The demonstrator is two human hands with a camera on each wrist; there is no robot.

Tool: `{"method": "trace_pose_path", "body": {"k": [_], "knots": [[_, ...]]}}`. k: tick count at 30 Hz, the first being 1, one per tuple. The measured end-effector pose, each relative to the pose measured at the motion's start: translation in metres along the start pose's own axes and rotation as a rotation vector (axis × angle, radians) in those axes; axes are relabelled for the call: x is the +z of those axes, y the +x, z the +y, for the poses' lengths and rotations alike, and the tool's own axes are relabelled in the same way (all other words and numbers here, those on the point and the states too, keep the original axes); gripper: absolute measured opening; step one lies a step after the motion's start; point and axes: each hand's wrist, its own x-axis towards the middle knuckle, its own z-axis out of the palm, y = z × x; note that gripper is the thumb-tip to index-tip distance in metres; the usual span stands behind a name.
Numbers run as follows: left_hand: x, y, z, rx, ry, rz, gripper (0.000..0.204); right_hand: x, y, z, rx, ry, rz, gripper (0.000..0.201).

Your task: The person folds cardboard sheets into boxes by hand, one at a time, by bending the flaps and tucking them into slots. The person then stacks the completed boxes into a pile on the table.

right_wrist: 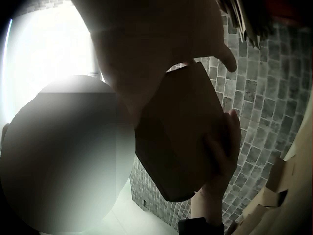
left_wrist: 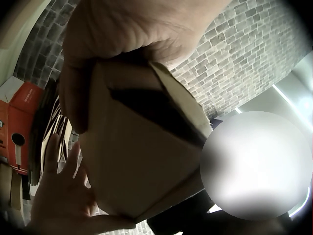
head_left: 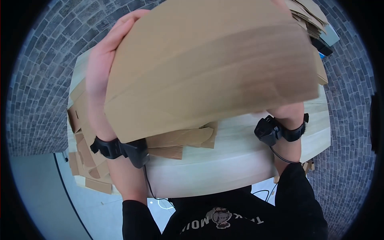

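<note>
A brown cardboard box (head_left: 212,68) is lifted above the table, close to the head camera, and fills the upper middle of that view. My left hand (head_left: 110,44) grips its left side, fingers bent over the far edge. In the left wrist view, a dark gap shows between the box's flaps (left_wrist: 146,161) beneath that hand. My right hand (head_left: 289,110) is at the other side, mostly hidden behind the cardboard in the head view. From the left wrist, this right hand (left_wrist: 63,200) appears with straight, spread fingers, its thumb along the box's lower edge.
Cut cardboard pieces (head_left: 86,148) lie along the table's left side, and more flat cardboard (head_left: 180,142) lies under the raised box. At the upper right stands a stack of cardboard sheets (head_left: 310,16). An orange-red box (left_wrist: 24,115) is beside the stack.
</note>
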Motion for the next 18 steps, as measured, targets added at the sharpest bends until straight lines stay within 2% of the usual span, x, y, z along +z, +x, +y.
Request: {"method": "trace_pose_path", "body": {"k": [4,6,7,9,10,12,16,17,18], "knots": [[0.026,-0.008,-0.006,0.085,0.201,0.132,0.029,0.004,-0.004,-0.005,0.074,-0.005,0.151,0.101],[0.032,-0.009,-0.007,0.144,0.524,0.229,0.042,0.006,-0.008,-0.009,0.113,-0.008,0.23,0.091],[0.033,-0.009,-0.006,0.143,0.525,0.229,0.042,0.006,-0.01,-0.011,0.132,-0.009,0.27,0.086],[0.033,-0.008,-0.005,0.162,0.294,0.111,0.055,0.007,-0.013,-0.015,0.169,-0.012,0.35,0.076],[0.035,-0.009,-0.006,0.162,0.295,0.11,0.055,0.007,-0.015,-0.017,0.187,-0.013,0.389,0.072],[0.041,-0.012,-0.012,0.357,0.245,0.034,0.067,0.006,-0.018,-0.021,0.221,-0.015,0.467,0.063],[0.051,-0.011,-0.018,0.39,0.386,0.063,0.077,-0.002,-0.022,-0.027,0.283,-0.021,0.616,0.049],[0.053,-0.011,-0.02,0.409,0.433,0.072,0.081,-0.007,-0.022,-0.024,0.148,0.272,0.57,0.03],[0.055,-0.01,-0.021,0.429,0.48,0.081,0.085,-0.008,-0.02,-0.025,0.138,0.271,0.561,0.03]]}}
